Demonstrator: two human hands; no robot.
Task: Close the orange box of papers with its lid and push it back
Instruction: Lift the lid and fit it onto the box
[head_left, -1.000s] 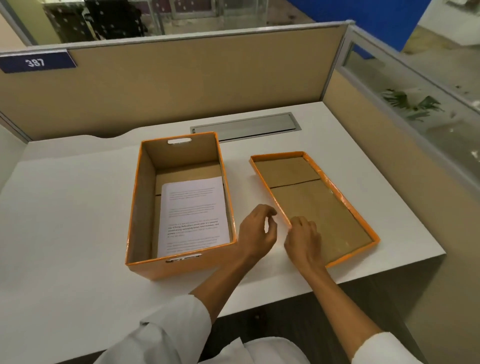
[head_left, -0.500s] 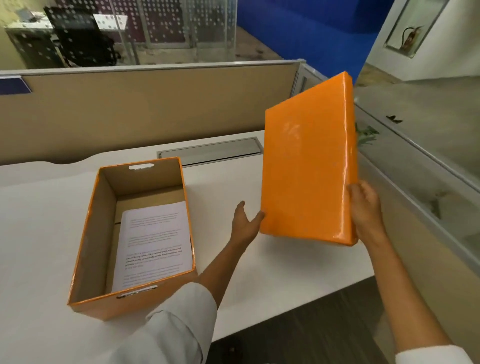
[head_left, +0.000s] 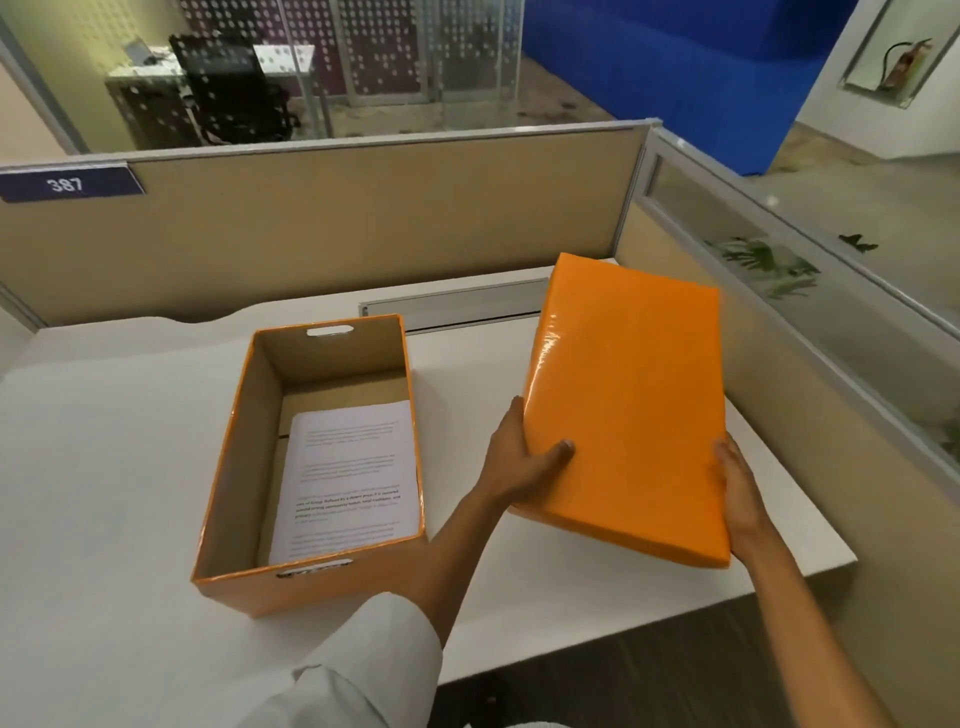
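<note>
An open orange box stands on the white desk, brown inside, with a stack of printed papers lying flat in its near half. To its right the orange lid hangs in the air, glossy top side up and tilted toward me. My left hand grips the lid's near left edge, thumb on top. My right hand holds its near right corner. The lid is clear of the box, with desk showing between them.
The white desk ends close to me at its front edge. Beige partition walls close the back and right sides. A grey cable flap lies in the desk behind the box. A number plate hangs at the back left.
The lid lay upside down on the desk; both hands picked it up, turned it over, and have lowered it from near upright to a flatter tilt.
</note>
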